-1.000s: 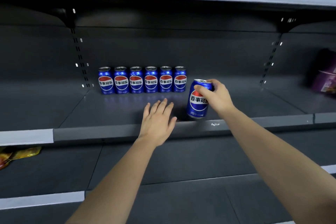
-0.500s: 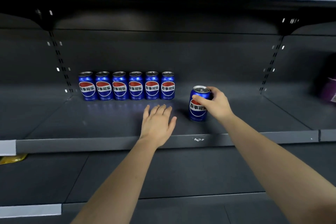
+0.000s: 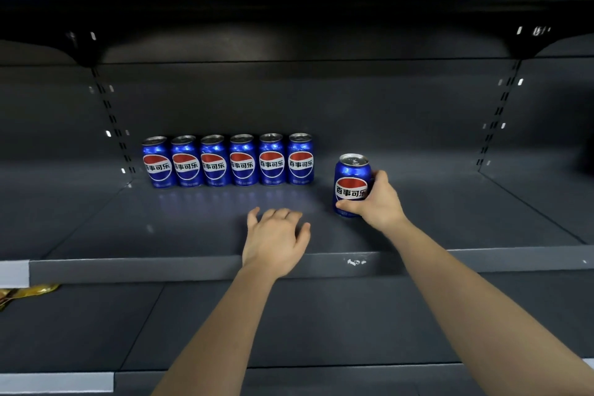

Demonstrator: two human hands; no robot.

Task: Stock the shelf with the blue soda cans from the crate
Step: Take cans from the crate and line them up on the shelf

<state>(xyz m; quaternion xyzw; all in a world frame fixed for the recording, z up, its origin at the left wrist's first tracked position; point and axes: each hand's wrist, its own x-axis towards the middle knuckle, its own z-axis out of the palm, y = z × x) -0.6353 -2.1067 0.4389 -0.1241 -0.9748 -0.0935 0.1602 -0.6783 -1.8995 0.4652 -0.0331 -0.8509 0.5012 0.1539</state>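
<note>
seven cans (image 3: pixel 242 161) in all: six in a row at the back of the shelf (image 3: pixel 160 267), and one can (image 3: pixel 352 185) apart from them, in the right hand (image 3: pixel 377 202). two hands show, the left hand (image 3: pixel 276 238) being the other. three shelves, one above another. two brackets (image 3: pixel 85 51) under the top shelf. two slotted uprights (image 3: pixel 112 125). one yellow packet (image 3: pixel 22 292).

Single head view, close, faces the shelf (image 3: pixel 180 267) forward and slightly down; corners seem blurred.
</note>
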